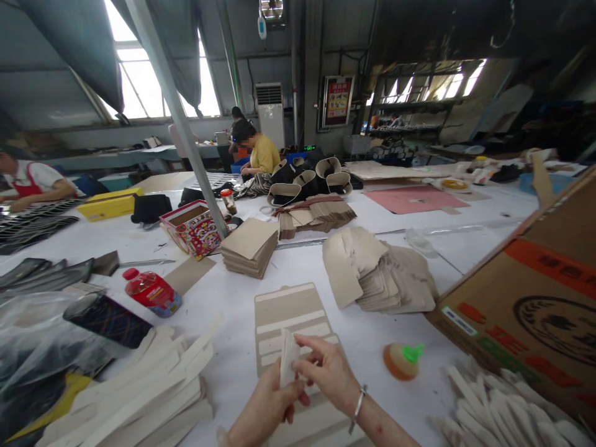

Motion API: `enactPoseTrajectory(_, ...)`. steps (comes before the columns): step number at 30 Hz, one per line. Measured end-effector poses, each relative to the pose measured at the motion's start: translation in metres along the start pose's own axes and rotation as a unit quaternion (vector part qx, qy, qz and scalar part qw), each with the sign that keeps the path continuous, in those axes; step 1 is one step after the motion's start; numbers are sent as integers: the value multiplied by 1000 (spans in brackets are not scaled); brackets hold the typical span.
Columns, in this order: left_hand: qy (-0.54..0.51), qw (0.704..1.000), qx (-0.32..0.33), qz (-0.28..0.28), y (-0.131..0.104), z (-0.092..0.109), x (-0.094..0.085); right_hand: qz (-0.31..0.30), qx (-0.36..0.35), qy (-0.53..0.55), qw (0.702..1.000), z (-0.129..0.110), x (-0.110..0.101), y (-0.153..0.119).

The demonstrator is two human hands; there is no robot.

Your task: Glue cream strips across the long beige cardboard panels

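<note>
My left hand (269, 402) is closed around a small bundle of pale strips (287, 357), which stands up from the fist. The fingers of my right hand (328, 371), with a bracelet at the wrist, pinch at the same bundle from the right. Below both hands lies a beige board (284, 304) with several pale strips laid across it. Right of the hands is a squeeze bottle (401, 361) with amber liquid and a green cap. Loose pale strips (135, 391) are heaped to the left, and another heap of strips (503, 403) lies at the lower right.
Beyond the board are a stack of square boards (249, 245) and a pile of curved beige pieces (386, 273). A large carton (526, 298) stands at right. A red bottle (153, 292) lies at left, near a metal post (179, 118). People work at the far tables.
</note>
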State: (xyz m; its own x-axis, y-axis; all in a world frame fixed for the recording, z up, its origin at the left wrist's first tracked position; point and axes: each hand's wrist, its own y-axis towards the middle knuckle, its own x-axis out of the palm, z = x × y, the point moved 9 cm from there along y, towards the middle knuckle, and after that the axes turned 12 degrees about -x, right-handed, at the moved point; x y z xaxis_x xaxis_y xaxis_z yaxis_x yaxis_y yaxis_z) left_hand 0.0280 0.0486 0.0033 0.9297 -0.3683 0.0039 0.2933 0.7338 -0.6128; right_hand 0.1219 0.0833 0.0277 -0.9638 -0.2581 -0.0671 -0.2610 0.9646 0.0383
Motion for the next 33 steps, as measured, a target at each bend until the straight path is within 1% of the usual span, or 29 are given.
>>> enactPoseTrajectory(2, -16, 1000, -1, 0, 0, 7, 4, 23, -19, -40, 999, -7, 2, -2)
enactPoseTrajectory(4, -32, 999, -6, 7, 2, 7, 6, 55, -47, -100, 992, -9, -1, -6)
enactPoseTrajectory(7, -48, 999, -14, 17, 7, -1, 7, 81, -95, -173, 977, -9, -4, -13)
enactPoseTrajectory(9, -47, 998, -15, 24, 11, -6, 7, 90, -111, -187, 972, -8, -5, -16)
enactPoseTrajectory(11, -38, 999, -15, 31, 13, -9, 6, 99, -103, -183, 973, -7, -6, -18)
enactPoseTrajectory(15, -27, 999, -15, 42, 13, -8, 6, 122, -31, -159, 979, -4, -9, -19)
enactPoseTrajectory(17, -21, 998, -13, 53, 11, -8, 2, 115, -20, -143, 983, -6, -11, -18)
enactPoseTrajectory(19, 0, 998, -18, 60, 7, -14, -7, 99, -21, -116, 988, -4, -17, -15)
enactPoseTrajectory(21, 35, 997, -32, 68, 4, -23, -21, 99, -2, -74, 992, 6, -30, -10)
enactPoseTrajectory(24, 73, 991, -57, 96, -1, -39, -52, 112, 33, -17, 993, 31, -56, 1)
enactPoseTrajectory(26, 78, 989, -63, 111, -2, -41, -70, 108, 51, -3, 993, 50, -70, 12)
enactPoseTrajectory(28, 66, 988, -63, 125, -1, -37, -83, 96, 77, -3, 992, 70, -80, 24)
enactPoseTrajectory(30, 32, 987, -65, 143, 4, -27, -93, 85, 99, -27, 991, 85, -86, 37)
enactPoseTrajectory(33, -42, 984, -58, 166, 18, -9, -107, 73, 107, -88, 988, 97, -93, 62)
